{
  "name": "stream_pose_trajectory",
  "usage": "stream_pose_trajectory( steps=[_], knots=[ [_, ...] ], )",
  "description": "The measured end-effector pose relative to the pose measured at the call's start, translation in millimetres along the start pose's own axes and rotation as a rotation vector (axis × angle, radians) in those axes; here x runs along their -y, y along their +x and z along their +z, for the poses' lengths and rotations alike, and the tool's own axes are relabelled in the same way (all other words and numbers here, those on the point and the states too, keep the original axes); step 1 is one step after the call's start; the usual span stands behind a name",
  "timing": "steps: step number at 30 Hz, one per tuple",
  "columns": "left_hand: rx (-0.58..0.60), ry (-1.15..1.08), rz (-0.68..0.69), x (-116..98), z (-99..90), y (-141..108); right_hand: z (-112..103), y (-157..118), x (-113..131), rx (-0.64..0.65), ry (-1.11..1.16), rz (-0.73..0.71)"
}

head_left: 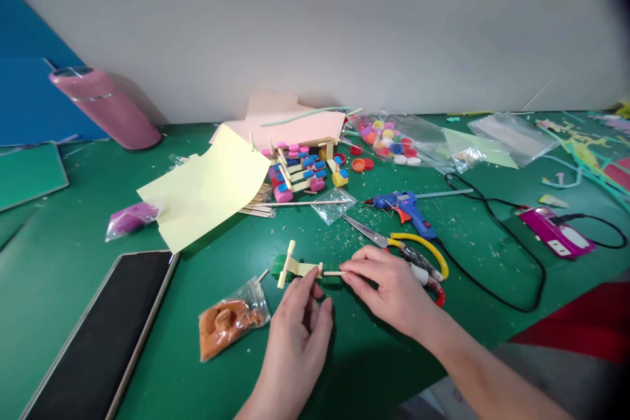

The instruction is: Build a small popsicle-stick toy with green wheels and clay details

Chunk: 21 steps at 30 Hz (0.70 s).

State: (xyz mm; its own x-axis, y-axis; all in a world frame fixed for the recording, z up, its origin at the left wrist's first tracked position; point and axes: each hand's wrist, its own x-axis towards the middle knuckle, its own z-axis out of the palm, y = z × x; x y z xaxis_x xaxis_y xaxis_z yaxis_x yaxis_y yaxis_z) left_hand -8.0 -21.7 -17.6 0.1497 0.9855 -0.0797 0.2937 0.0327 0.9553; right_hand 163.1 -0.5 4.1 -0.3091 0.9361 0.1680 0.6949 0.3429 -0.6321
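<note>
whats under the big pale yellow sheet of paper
Thin wooden sticks poke out from beneath the right side of the pale yellow sheet. Whatever else may lie under it is covered and cannot be seen.

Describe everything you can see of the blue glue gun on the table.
The glue gun lies on its side on the green table, dark nozzle tip toward picture left, clear of the right hand. Its body looks like blue plastic, with an orange trigger. A translucent pale-blue stick juts from the back. A black cord leaves the grip's lower end and loops off rightward. A curved yellow handle sits close by the grip; whether they touch is unclear.
</note>
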Motion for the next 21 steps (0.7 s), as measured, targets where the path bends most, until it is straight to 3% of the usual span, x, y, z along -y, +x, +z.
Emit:
stream_pose_trajectory(
  steps=[21],
  knots=[
    [-0.03,-0.044,-0.018,0.1,1.3,3.3,3.5,1.0,4.1,-0.048,-0.015,0.026]
  ],
)
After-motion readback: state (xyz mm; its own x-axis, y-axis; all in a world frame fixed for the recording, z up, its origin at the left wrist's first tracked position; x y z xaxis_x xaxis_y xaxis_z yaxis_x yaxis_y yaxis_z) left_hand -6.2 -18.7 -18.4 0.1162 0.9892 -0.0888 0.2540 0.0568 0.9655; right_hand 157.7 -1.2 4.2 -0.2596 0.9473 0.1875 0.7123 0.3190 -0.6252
